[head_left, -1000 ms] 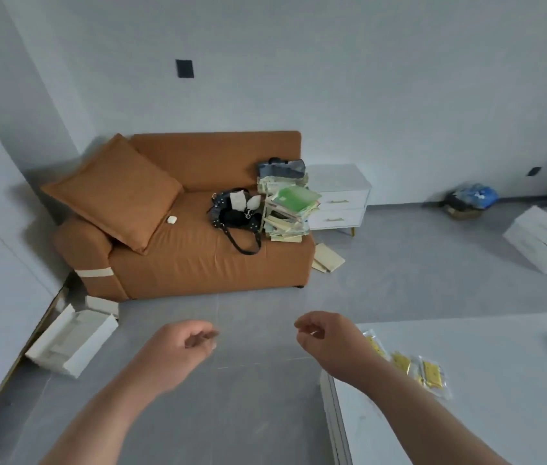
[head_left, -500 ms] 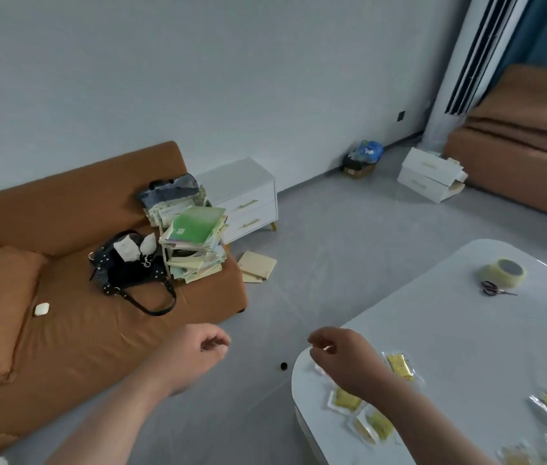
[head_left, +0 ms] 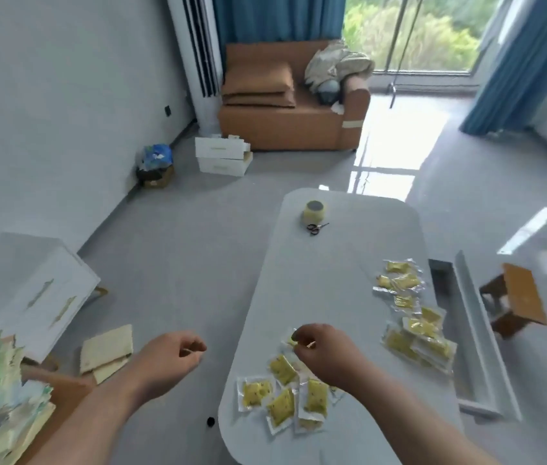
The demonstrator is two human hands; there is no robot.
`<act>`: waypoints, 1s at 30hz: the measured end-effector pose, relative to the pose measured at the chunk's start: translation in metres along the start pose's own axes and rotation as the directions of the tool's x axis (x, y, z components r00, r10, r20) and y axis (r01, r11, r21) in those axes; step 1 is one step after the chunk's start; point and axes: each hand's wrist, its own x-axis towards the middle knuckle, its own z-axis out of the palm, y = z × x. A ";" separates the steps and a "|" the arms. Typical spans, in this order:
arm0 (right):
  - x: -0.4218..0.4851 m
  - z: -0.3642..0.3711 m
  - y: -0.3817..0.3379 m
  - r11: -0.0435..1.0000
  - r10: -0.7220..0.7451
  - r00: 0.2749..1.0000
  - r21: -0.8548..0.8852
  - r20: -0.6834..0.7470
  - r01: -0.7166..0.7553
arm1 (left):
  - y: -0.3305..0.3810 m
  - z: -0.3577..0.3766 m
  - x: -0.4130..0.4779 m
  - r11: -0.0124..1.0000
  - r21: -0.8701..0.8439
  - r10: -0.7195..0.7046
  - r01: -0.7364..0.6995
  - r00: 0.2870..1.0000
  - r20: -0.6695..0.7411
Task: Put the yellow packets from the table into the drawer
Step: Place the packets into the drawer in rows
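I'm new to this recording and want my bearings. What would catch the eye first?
The yellow packets stand out: one cluster at the near end of the white table, another along its right edge. The right hand hovers with curled fingers over the near cluster, while the left hand hangs off the table's left side. On the table's right, an open drawer sticks out.

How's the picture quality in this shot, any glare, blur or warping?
Head view: daylight from the window glares white on the floor; head view, left edge: the book stack and white cabinet are smeared with blur; head view: the wide lens bows the table, yet the yellow packets are readable.
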 end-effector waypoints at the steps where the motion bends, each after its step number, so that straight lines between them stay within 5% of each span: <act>1: 0.000 0.000 0.004 0.998 0.055 0.998 0.017 -0.020 -0.055 | 0.003 -0.002 0.016 0.999 0.025 0.035 -0.037 0.998 0.043; 10: 0.024 0.042 0.062 0.901 0.415 0.904 0.186 -0.104 -0.392 | 0.003 0.044 0.132 0.973 0.094 0.163 -0.213 0.912 0.377; 19: 0.087 0.140 0.157 0.841 0.517 0.853 0.228 -0.069 -0.491 | -0.060 0.180 0.210 0.978 0.061 0.144 -0.200 0.858 0.494; 25: 0.129 0.210 0.229 0.804 0.575 0.811 0.258 -0.106 -0.536 | -0.119 0.273 0.250 0.987 0.082 0.087 -0.135 0.897 0.433; 30: 0.140 0.254 0.257 0.729 0.683 0.700 0.267 -0.209 -0.631 | -0.137 0.339 0.254 0.953 0.229 0.132 -0.198 0.953 0.274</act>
